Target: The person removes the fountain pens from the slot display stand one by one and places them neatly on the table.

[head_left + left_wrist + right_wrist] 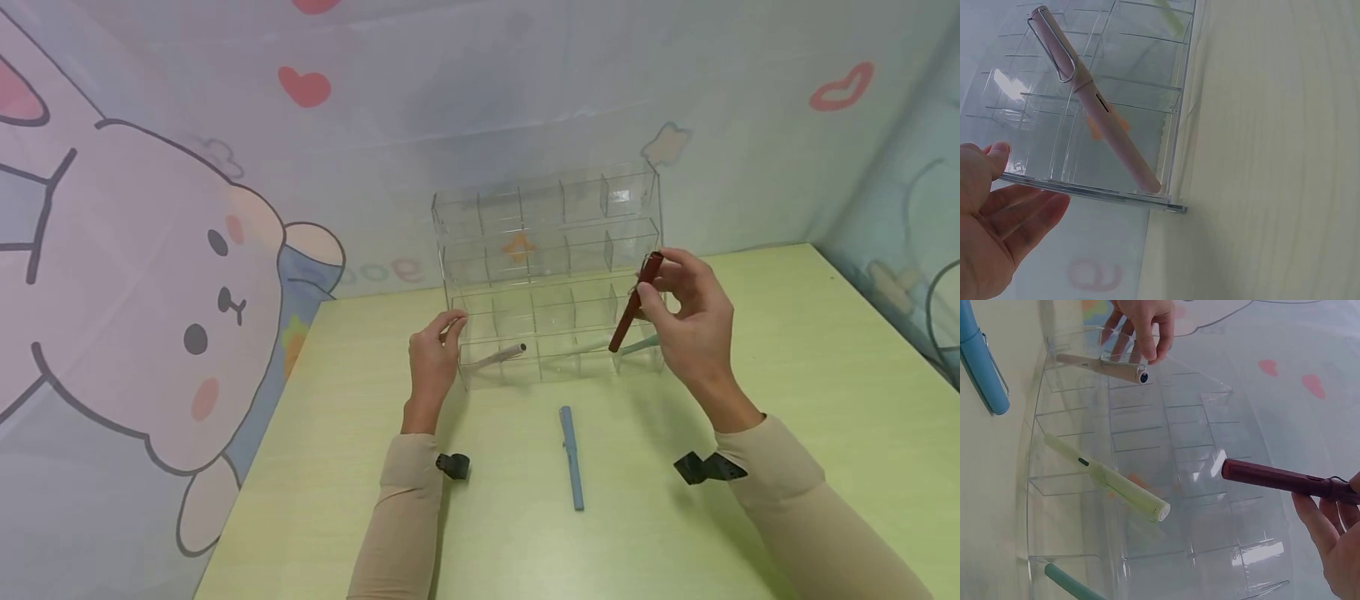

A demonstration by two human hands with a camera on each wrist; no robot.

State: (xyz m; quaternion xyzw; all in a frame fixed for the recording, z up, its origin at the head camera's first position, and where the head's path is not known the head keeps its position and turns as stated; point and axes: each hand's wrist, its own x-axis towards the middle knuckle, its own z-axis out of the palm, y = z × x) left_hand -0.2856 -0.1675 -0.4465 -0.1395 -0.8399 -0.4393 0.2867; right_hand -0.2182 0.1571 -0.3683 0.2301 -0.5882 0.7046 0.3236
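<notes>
Fingers (660, 308) of right hand (693, 321) pinching dark red pen (634, 304), tip angled down over clear tiered organizer (547, 250), right end. Left hand (433, 358) relaxed, steadying left wall beside pink pen (1094, 106). Likely step: slotting pen into a cell. Calls for aligning tip between thin dividers. Green pen (1107, 478) occupies a nearby cell; blue pen (572, 457) on table (825, 400), well apart.

A dark red pen (634, 302) in the right hand (693, 321); clear organiser (551, 250); blue pen (572, 457) nearer, on pale green desk (825, 400).
</notes>
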